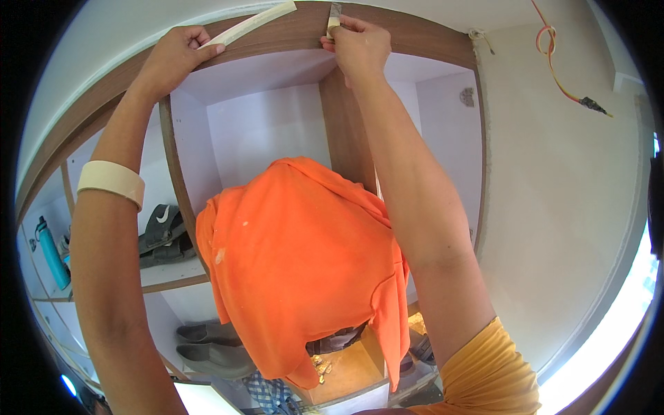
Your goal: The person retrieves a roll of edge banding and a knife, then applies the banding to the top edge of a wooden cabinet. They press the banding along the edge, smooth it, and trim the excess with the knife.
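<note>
Both my arms reach up to the brown wooden top edge [415,31] of a cabinet. My left hand [176,59] pinches one end of a pale strip of masking tape [252,24], which slants up to the right across the wood. Around my left forearm sits a cream roll of masking tape [111,181]. Further right, my right hand [364,50] is closed on a small flat scraper [335,11] with a grey blade, held upright against the wood. Its lower part is hidden by my fingers.
An orange cloth [304,263] hangs in front of the cabinet's middle. Dark slippers [166,232], grey shoes [214,358] and a teal bottle [52,252] occupy shelves on the left. A loose wire [551,52] dangles by the right wall. Below stands an open cardboard box [346,370].
</note>
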The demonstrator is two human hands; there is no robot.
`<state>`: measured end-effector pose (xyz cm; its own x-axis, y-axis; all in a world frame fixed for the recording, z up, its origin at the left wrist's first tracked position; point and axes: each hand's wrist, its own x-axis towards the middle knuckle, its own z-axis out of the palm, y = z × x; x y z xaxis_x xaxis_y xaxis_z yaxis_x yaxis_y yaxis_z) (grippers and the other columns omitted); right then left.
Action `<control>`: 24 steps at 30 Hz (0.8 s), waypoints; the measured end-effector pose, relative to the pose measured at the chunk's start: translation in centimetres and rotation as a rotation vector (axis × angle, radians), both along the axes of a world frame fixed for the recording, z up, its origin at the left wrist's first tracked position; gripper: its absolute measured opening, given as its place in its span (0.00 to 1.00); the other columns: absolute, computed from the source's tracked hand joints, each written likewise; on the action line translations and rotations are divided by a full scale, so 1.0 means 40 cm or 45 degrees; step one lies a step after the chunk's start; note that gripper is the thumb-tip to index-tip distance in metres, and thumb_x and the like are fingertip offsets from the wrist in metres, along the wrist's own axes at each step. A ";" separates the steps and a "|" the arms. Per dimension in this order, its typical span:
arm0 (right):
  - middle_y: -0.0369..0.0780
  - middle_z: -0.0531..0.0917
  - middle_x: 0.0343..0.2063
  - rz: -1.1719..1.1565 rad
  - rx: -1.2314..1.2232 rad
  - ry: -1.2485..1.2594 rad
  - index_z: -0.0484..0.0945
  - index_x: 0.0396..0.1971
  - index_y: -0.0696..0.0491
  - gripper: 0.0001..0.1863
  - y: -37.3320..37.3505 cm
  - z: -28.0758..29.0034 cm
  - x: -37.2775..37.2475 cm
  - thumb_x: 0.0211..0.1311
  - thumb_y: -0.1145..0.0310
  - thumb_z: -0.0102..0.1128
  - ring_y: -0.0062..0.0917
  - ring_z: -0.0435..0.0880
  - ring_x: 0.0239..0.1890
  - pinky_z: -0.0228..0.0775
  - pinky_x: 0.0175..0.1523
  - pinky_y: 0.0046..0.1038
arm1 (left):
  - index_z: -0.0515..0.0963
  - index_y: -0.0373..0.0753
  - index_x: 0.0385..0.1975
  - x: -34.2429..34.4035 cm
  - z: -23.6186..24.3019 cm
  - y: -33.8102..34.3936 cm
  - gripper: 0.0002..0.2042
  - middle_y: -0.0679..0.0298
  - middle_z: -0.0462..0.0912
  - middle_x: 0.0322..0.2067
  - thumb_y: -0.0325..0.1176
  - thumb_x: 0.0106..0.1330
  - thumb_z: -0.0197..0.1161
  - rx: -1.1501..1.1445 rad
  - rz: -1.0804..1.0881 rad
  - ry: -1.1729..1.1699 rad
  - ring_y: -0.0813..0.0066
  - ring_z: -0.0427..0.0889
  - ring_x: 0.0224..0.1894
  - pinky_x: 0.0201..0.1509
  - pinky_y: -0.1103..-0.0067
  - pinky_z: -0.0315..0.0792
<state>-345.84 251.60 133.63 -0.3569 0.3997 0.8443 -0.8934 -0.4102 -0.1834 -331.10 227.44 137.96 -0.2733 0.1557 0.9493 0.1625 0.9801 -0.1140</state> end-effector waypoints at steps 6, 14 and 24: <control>0.49 0.89 0.28 -0.008 -0.164 -0.050 0.84 0.47 0.68 0.17 0.022 -0.006 -0.022 0.57 0.82 0.61 0.27 0.91 0.27 0.84 0.36 0.26 | 0.77 0.41 0.27 -0.002 0.002 0.000 0.18 0.74 0.69 0.20 0.50 0.66 0.71 -0.039 0.016 0.028 0.82 0.61 0.24 0.30 0.77 0.56; 0.49 0.89 0.28 -0.047 -0.055 -0.084 0.84 0.48 0.69 0.17 0.011 0.001 0.009 0.57 0.81 0.62 0.28 0.91 0.27 0.85 0.36 0.26 | 0.77 0.40 0.27 -0.002 0.003 -0.002 0.18 0.74 0.67 0.20 0.49 0.67 0.70 -0.057 0.013 0.024 0.81 0.61 0.24 0.29 0.77 0.56; 0.49 0.88 0.32 -0.039 -0.075 -0.130 0.82 0.50 0.68 0.18 0.006 -0.005 0.010 0.59 0.81 0.62 0.27 0.90 0.29 0.84 0.37 0.24 | 0.77 0.40 0.27 0.002 0.001 0.004 0.19 0.73 0.67 0.20 0.50 0.67 0.70 -0.053 0.028 0.039 0.80 0.62 0.25 0.31 0.77 0.58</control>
<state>-345.46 251.85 133.45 -0.4266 0.4595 0.7790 -0.8835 -0.3960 -0.2502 -331.02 227.61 138.01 -0.2482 0.1895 0.9500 0.1366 0.9777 -0.1593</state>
